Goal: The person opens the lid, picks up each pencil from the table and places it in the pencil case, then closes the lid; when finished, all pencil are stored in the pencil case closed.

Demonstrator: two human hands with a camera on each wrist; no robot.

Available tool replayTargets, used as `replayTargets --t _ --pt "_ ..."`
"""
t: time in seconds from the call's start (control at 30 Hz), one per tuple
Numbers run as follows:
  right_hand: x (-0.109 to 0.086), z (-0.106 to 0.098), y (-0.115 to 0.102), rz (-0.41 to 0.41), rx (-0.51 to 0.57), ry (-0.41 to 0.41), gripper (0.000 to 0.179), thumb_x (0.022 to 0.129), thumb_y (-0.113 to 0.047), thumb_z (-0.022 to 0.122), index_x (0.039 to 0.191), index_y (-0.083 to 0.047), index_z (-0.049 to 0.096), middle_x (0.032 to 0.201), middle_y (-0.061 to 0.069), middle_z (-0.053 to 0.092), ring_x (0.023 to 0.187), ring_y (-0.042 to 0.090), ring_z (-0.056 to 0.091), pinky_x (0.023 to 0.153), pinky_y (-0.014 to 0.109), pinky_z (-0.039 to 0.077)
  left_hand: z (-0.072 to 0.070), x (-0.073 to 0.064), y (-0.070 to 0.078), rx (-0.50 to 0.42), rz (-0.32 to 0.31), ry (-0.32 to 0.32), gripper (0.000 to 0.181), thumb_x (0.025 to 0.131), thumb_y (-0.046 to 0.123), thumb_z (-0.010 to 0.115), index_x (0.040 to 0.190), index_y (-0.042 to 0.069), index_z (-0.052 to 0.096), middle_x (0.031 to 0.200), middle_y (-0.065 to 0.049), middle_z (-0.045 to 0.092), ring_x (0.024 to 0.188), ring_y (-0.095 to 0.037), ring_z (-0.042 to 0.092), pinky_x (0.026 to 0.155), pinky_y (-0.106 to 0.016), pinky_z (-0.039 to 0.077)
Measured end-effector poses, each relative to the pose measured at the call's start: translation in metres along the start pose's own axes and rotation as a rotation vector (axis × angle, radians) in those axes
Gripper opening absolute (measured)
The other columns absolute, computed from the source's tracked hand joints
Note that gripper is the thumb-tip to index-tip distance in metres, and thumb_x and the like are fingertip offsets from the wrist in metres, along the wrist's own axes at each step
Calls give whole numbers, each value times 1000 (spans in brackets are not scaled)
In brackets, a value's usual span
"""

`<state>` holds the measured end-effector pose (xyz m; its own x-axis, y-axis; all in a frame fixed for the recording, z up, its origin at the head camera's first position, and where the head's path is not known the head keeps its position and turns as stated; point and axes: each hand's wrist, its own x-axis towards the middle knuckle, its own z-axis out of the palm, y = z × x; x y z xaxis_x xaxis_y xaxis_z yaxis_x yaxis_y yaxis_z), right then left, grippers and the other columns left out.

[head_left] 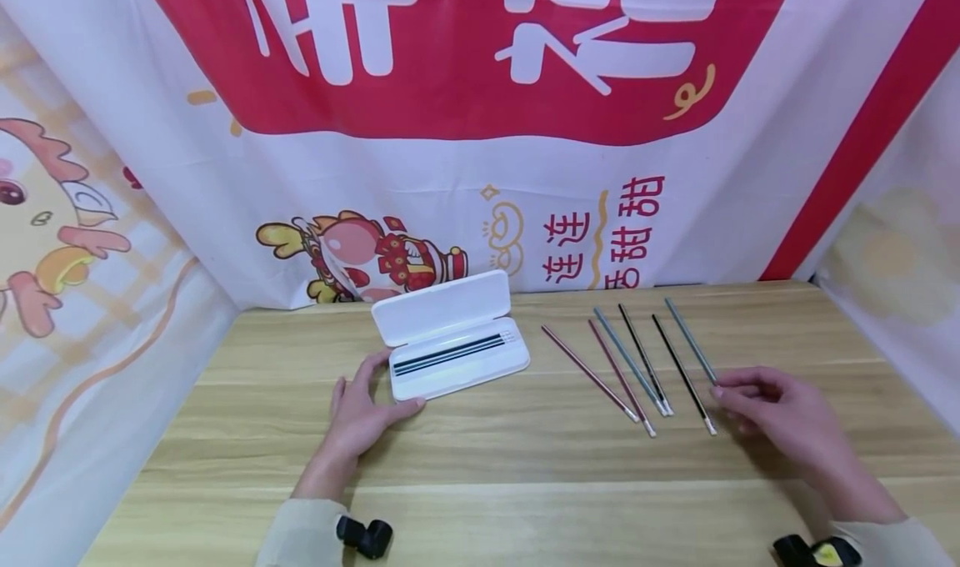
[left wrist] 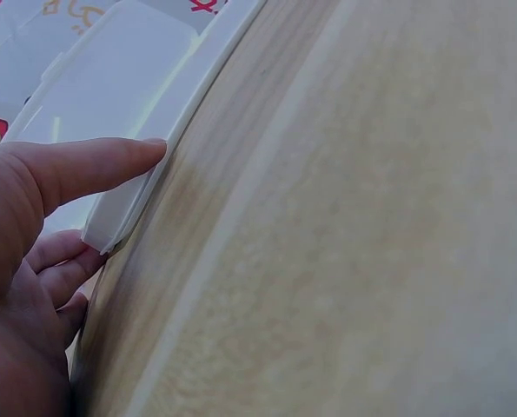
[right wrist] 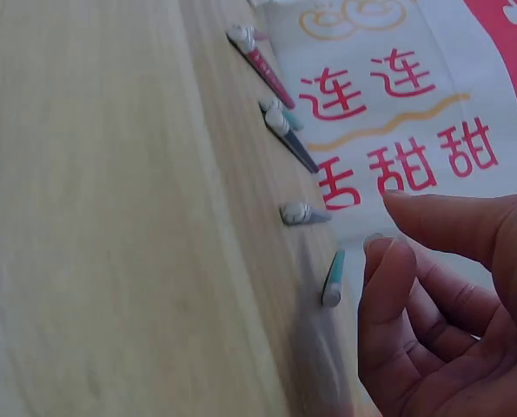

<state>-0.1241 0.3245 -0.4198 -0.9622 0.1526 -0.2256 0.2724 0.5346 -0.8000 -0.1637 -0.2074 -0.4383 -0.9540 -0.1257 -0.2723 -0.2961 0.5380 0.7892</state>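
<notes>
A white pencil case (head_left: 459,381) lies with its lid (head_left: 442,307) raised, dark pencils (head_left: 450,354) side by side in its tray. My left hand (head_left: 363,417) holds the case's left end, thumb along the front edge and fingers round the corner; the left wrist view shows this hand (left wrist: 32,217) close up. On the right, my right hand (head_left: 780,408) is over the eraser end of a blue pencil (head_left: 690,340). In the right wrist view a gap shows between thumb and forefinger of this hand (right wrist: 449,295), with the blue pencil (right wrist: 334,280) lying beyond them on the table.
Left of the right hand lie several more pencils: two black ones (head_left: 682,371), another blue one (head_left: 626,357) and two red ones (head_left: 588,371), eraser ends toward me. A printed cloth (head_left: 465,167) hangs along the back edge of the wooden table (head_left: 525,500).
</notes>
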Motion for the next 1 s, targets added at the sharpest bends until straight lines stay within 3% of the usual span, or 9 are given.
replayTargets --t 0.37,0.6,1.0 --pt "9 -7 7 49 -33 -12 61 101 -46 75 137 1 65 95 -11 75 77 10 67 66 27 62 0 0 -1 -5 0 4 98 86 38 91 165 29 36 181 -12 20 166 -48 -18 132 -73 -10" --pt "15 -8 10 55 -49 -20 56 103 -43 73 137 2 65 99 -7 75 79 10 65 66 28 61 0 2 -2 6 41 11 99 83 40 93 164 26 38 179 -12 28 166 -47 -17 133 -68 -13" --pt "16 -9 12 60 -31 -36 56 100 -37 78 137 3 63 95 -8 74 79 11 65 65 29 61 0 1 -1 4 37 13 98 84 39 92 164 27 38 180 -11 25 165 -49 -18 132 -71 -11"
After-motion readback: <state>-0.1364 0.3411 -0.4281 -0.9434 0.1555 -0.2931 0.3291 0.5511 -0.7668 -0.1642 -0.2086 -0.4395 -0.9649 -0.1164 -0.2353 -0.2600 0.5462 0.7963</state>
